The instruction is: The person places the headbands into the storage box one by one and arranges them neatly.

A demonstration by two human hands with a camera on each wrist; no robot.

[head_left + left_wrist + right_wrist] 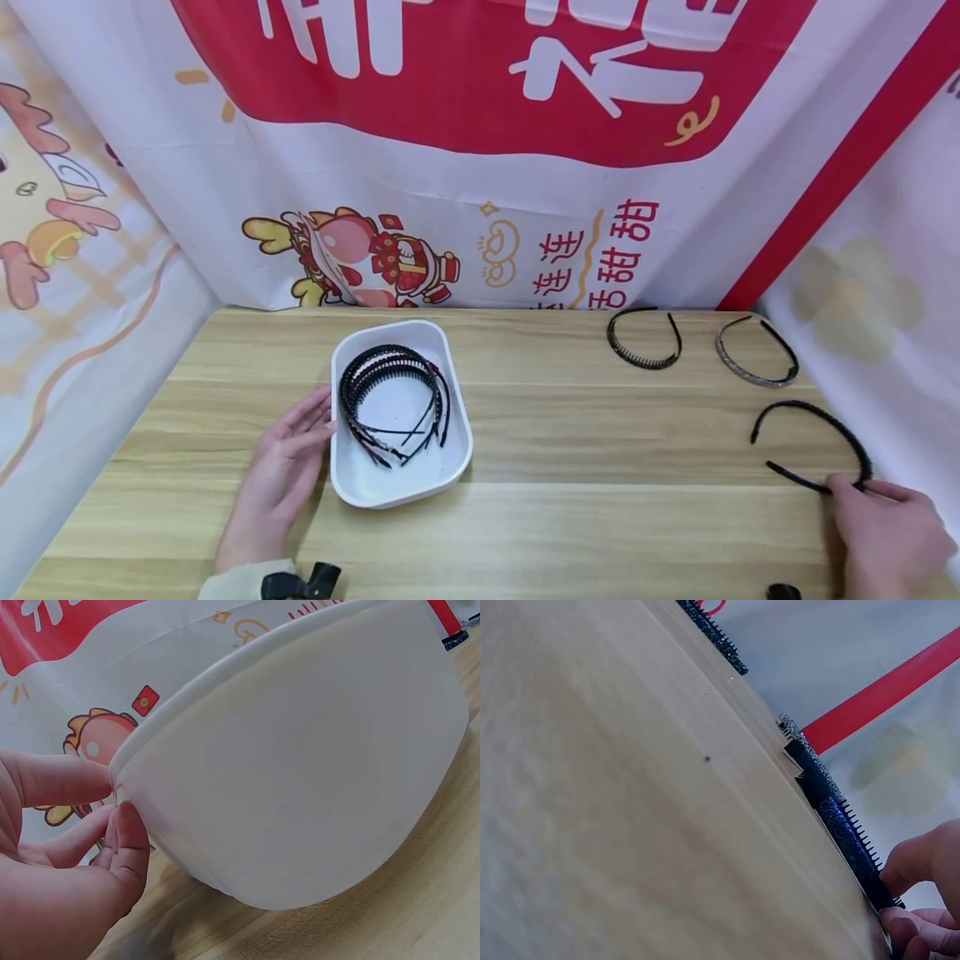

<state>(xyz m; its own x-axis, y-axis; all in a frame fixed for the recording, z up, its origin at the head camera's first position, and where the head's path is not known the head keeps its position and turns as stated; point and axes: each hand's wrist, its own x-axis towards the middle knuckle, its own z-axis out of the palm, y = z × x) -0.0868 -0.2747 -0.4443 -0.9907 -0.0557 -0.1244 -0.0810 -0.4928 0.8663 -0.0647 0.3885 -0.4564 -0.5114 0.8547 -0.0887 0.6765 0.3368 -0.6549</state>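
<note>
A white plastic tub [408, 485] stands left of centre on the table, with several black headbands [351, 408] stacked loosely inside it. My left hand [288, 462] rests against the tub's left side. In the left wrist view its fingertips touch the outer wall just under the rim, and the tub [300, 765] hides what lies within. At the table's right edge my right hand [892, 529] pinches a black headband [846, 432] by its curved part, its two ends pointing left. This headband [847, 840] shows small teeth and a dark blue sheen in the right wrist view.
Toward the back right lie a black toothed headband [647, 363] and a headband with a silvery glittering band [757, 379]. A printed cloth [465, 183] hangs behind the wooden table [570, 517] and along both sides.
</note>
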